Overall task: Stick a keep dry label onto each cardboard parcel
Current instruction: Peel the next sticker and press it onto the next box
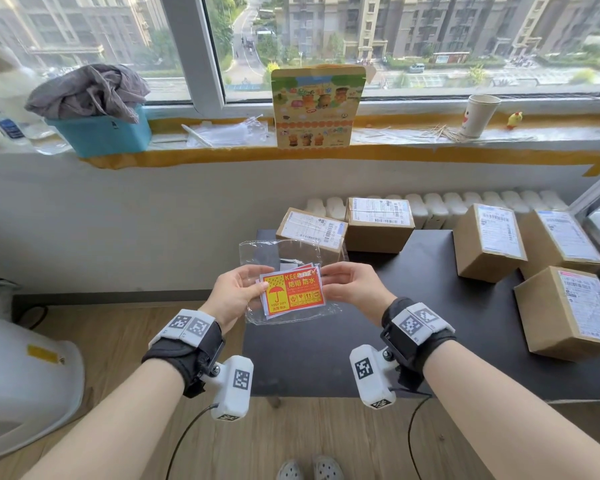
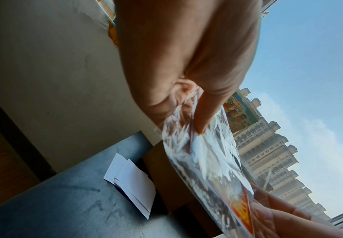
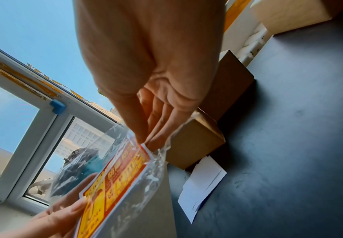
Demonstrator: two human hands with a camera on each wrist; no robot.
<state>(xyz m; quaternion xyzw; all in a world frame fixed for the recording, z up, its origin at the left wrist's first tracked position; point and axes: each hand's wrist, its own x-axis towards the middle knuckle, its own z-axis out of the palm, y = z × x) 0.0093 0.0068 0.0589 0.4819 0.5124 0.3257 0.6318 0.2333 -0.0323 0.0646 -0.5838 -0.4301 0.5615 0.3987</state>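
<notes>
A person's left hand and right hand held a clear plastic bag of red and yellow keep dry labels between them, above a dark table. Each hand's thumb and fingers pinched one side edge of the stack. Beyond the fingertips, cardboard parcels sat on the table. Two white paper slips lay below the fingers.
</notes>
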